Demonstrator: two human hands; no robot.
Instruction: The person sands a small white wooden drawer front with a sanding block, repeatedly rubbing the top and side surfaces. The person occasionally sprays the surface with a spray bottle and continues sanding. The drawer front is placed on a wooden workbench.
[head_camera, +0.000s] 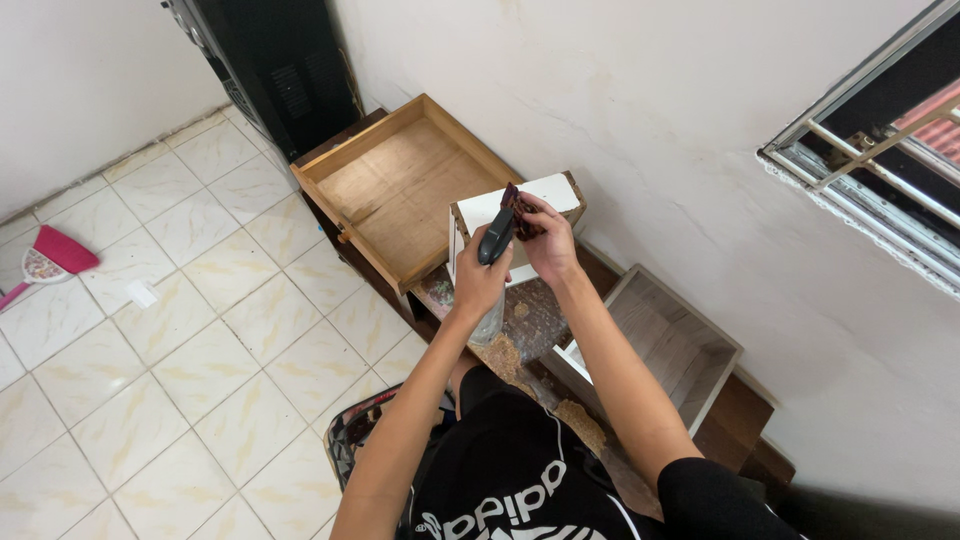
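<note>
Above white board (520, 205): left hand (478, 275) gripping dark tool (496, 236), right hand (548, 240) pinching reddish piece (520, 215) against it, steadying; wooden drawer (400, 190) left of board

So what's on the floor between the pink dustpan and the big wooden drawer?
In the head view, mostly bare tiles. Only a small white scrap lies between the pink dustpan and the wooden drawer.

pink dustpan (52, 260) | black cabinet (275, 65) | window (880, 150) | tiled floor (190, 350)
</note>
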